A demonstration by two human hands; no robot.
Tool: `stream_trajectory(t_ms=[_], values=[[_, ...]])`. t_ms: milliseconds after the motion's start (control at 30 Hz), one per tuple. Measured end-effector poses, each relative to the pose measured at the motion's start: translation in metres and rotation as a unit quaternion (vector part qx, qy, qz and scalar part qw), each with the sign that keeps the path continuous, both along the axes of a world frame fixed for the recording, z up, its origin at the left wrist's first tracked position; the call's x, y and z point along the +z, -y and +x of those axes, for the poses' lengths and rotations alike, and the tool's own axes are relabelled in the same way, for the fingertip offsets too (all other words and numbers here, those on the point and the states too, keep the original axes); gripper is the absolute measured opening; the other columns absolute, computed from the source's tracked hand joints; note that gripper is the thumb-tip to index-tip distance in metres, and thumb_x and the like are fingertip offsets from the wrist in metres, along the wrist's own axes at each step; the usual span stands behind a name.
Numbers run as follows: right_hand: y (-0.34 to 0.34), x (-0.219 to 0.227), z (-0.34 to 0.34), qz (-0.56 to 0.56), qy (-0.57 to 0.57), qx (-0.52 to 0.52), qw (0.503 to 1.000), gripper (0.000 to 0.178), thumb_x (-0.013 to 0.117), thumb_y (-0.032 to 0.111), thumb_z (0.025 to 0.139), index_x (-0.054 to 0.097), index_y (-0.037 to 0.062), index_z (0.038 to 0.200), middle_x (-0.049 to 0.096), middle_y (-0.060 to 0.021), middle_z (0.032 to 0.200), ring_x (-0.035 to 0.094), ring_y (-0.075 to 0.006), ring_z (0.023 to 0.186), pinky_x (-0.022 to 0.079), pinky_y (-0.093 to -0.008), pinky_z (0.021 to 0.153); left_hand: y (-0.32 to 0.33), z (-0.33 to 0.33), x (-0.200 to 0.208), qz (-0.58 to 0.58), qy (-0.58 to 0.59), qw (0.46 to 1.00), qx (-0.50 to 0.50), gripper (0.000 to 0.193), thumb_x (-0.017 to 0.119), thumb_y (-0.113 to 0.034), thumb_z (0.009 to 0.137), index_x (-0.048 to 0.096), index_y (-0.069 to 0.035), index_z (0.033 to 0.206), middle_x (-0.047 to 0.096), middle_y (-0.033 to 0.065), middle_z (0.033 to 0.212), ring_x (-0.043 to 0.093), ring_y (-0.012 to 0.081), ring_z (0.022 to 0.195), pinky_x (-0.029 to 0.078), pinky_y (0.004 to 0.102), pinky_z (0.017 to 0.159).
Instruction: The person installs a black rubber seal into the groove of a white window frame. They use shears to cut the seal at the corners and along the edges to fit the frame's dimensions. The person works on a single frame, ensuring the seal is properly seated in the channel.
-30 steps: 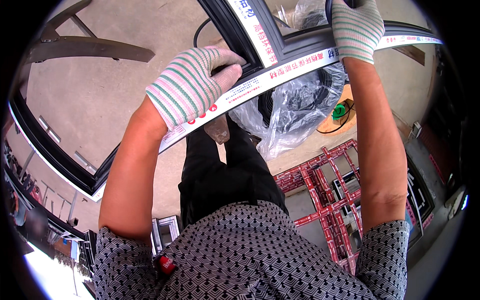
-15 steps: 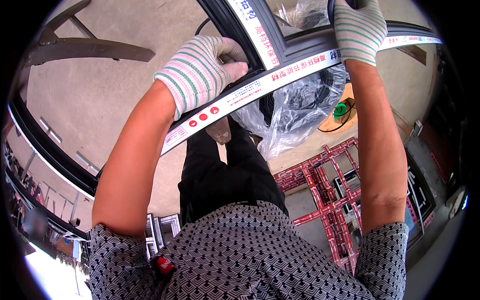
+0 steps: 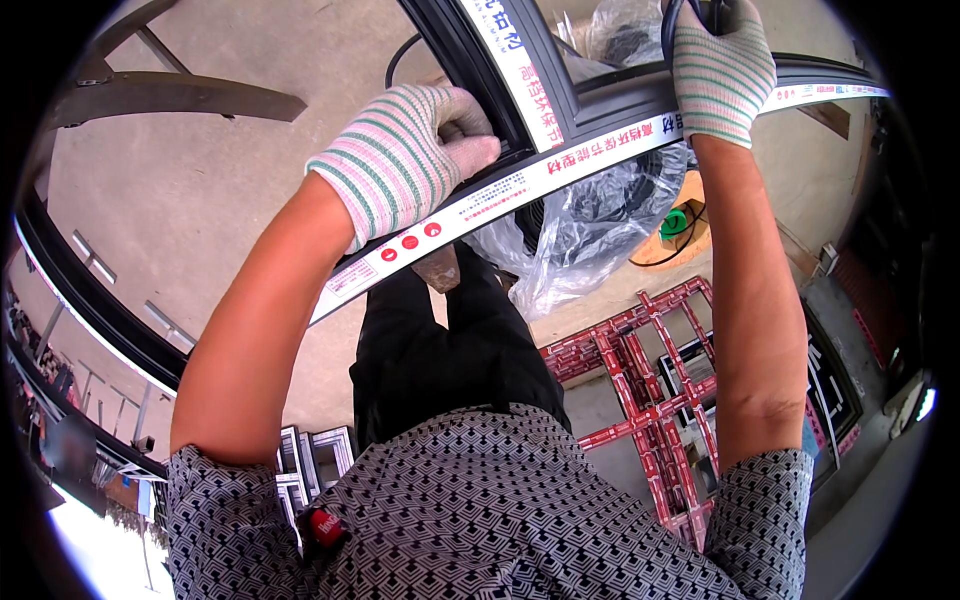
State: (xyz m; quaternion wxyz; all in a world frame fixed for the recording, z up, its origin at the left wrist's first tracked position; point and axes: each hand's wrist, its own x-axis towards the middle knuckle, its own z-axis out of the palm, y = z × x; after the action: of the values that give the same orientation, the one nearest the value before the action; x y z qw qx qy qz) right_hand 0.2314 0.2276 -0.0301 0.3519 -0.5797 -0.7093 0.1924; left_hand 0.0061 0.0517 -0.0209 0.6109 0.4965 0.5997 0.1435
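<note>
A dark window frame (image 3: 620,97) with white printed protective film lies across the upper view. My left hand (image 3: 405,155), in a striped knit glove, rests at an inner corner of the frame, left of the crossbar. Its fingers are curled and the thumb lies along the dark rail; anything pinched inside is hidden. My right hand (image 3: 722,75), gloved alike, is closed at the top right above the lower rail. It grips a black object with a rounded edge (image 3: 671,30), mostly cut off by the picture's edge. A thin black cord (image 3: 392,62) curves out beside the crossbar.
Below the frame, clear plastic wrap (image 3: 590,235) covers black coils, beside a wooden disc (image 3: 665,245) with a green centre. Red-wrapped profiles (image 3: 640,410) are stacked at the right. A brown metal stand (image 3: 180,97) is at upper left, and silver frames (image 3: 312,462) lie by my left elbow.
My right hand has shifted slightly down, with the black object still in it. The left hand stays at the same corner, its curled fingers moved slightly. The view has shifted a little.
</note>
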Motion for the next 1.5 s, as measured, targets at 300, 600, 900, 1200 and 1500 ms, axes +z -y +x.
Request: stream_trajectory(t_ms=[300,600,900,1200,1500], values=[[0.004,0.005,-0.008,0.017,-0.007,0.005,1.000,0.024,0.072,0.001,0.094,0.068,-0.0009,0.117,0.064,0.0022,0.083,0.051,-0.0032,0.071,0.045,-0.0209,0.063,-0.002,0.002,0.001,0.024,-0.010,1.000,-0.008,0.025,0.071,-0.022,0.097,0.073,0.003,0.102,0.074,0.0144,0.080,0.071,0.0192,0.071,0.058,0.0348,0.071],[0.008,0.010,-0.012,0.009,-0.004,0.002,1.000,0.027,0.073,0.001,0.093,0.068,-0.0008,0.119,0.063,0.0021,0.083,0.051,-0.0034,0.071,0.045,-0.0206,0.063,-0.004,0.011,0.006,0.003,-0.031,0.999,0.032,0.027,0.070,-0.022,0.095,0.074,0.005,0.101,0.074,0.0235,0.085,0.074,0.0293,0.077,0.058,0.0383,0.076],[0.007,0.015,-0.015,-0.012,-0.008,0.008,1.000,0.028,0.073,-0.001,0.093,0.067,-0.0003,0.120,0.059,0.0054,0.080,0.049,-0.0022,0.070,0.043,-0.0196,0.062,0.008,-0.027,0.009,-0.038,0.016,0.999,-0.031,0.025,0.070,-0.023,0.098,0.072,-0.001,0.107,0.075,0.0121,0.089,0.070,0.0182,0.080,0.057,0.0344,0.076],[0.007,0.012,-0.016,0.012,0.004,0.003,1.000,0.025,0.073,0.001,0.093,0.069,-0.0005,0.117,0.062,0.0035,0.080,0.051,-0.0031,0.069,0.044,-0.0211,0.061,0.021,-0.016,0.008,0.008,-0.037,0.999,-0.003,0.016,0.066,-0.016,0.098,0.069,0.000,0.102,0.070,0.0145,0.088,0.067,0.0242,0.082,0.054,0.0367,0.080],[0.001,0.003,0.000,-0.007,-0.004,0.002,1.000,0.027,0.072,-0.002,0.093,0.067,-0.0002,0.120,0.063,0.0031,0.083,0.052,-0.0036,0.071,0.045,-0.0204,0.063,0.022,-0.022,-0.005,0.022,0.020,0.999,-0.016,0.025,0.070,-0.024,0.099,0.072,-0.001,0.109,0.075,0.0136,0.093,0.071,0.0183,0.083,0.057,0.0342,0.079]])
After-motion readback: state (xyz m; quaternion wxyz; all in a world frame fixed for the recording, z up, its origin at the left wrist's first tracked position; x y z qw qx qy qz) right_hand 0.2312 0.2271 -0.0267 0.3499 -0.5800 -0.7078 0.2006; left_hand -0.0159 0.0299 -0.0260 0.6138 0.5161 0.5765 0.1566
